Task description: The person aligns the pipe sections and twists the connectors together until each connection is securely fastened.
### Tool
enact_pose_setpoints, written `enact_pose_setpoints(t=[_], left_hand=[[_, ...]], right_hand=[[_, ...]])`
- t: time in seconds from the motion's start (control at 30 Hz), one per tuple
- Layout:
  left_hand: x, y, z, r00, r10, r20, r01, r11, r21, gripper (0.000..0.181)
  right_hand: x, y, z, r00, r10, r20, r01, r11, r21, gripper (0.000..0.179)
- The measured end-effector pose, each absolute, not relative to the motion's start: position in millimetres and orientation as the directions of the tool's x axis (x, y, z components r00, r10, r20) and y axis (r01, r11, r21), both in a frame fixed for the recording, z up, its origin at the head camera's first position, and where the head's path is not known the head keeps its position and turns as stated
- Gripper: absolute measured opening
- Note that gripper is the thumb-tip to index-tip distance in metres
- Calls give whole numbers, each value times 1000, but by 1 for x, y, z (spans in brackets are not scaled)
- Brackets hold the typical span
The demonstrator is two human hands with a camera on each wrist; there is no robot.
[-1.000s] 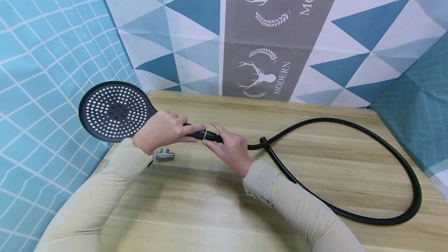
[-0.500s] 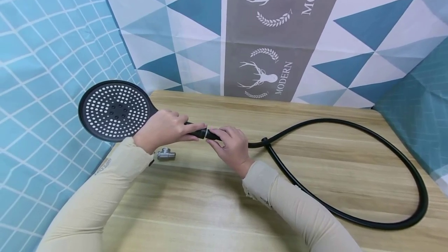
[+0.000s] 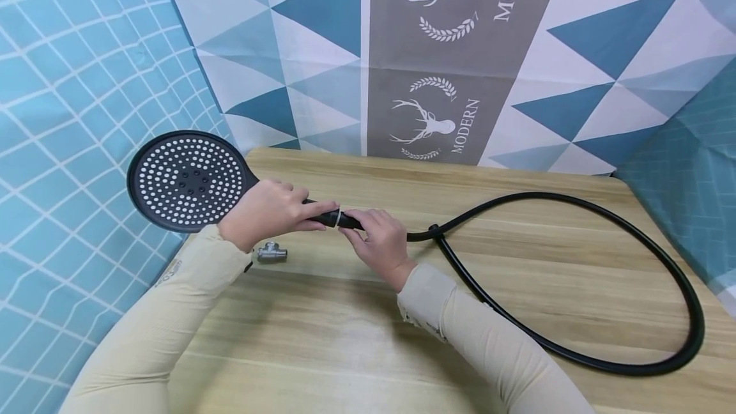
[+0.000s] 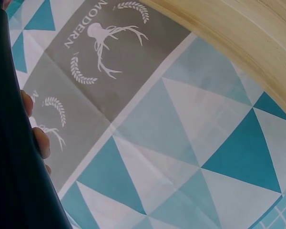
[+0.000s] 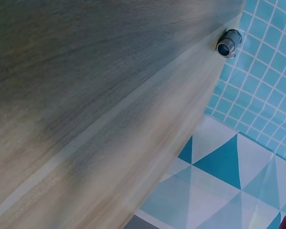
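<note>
Now that the right hand [image 3: 381, 241] has closed to pinch the hose [image 3: 535, 195] at its left end, the joint [image 3: 338, 218] seems steadied, the left hand [image 3: 266, 211] gripping the shower head [image 3: 186, 181] at left.

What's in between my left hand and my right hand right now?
In the head view, the tip of the black shower handle, a thin pale band and the black hose end lie between your left hand and right hand.
</note>
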State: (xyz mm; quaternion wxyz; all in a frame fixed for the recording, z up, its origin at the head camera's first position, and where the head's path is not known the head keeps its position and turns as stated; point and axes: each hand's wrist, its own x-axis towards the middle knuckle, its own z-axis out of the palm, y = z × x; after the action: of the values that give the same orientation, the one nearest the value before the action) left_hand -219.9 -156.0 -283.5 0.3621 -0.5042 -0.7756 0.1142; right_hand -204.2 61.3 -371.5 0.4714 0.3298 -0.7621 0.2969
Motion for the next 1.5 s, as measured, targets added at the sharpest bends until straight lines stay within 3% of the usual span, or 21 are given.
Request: enact_pose_setpoints(t=[0.33,0.8,1.1,1.2,1.33,1.5], left_hand=[[-221,-154,-284,-230,867,442,706,461,-538,31],[-221,-153,-284,-240,875,421,702,456,-548,41],[-220,-153,-284,-248,872,423,687,466,-558,41],[-219,-154,-284,-246,867,433,681,472,-560,41],[-219,-155,-283,-243,864,441,684,474,-554,35],[-220,-156,-283,-234,860,453,691,475,-544,53]], right_hand=[[-200,61,-367,-411,-256,875,-769,613,-182,28],[-195,65,-361,-540,-300,786,-742,610,-277,26],[-197,72,-360,-662,-316,680,-710,556,-432,32],[-199,74,-364,-645,-303,702,-732,509,-453,34],[-203,75,-369,-569,-270,777,-793,430,-431,31],[-205,72,-369,-490,-252,835,-822,452,-346,28]])
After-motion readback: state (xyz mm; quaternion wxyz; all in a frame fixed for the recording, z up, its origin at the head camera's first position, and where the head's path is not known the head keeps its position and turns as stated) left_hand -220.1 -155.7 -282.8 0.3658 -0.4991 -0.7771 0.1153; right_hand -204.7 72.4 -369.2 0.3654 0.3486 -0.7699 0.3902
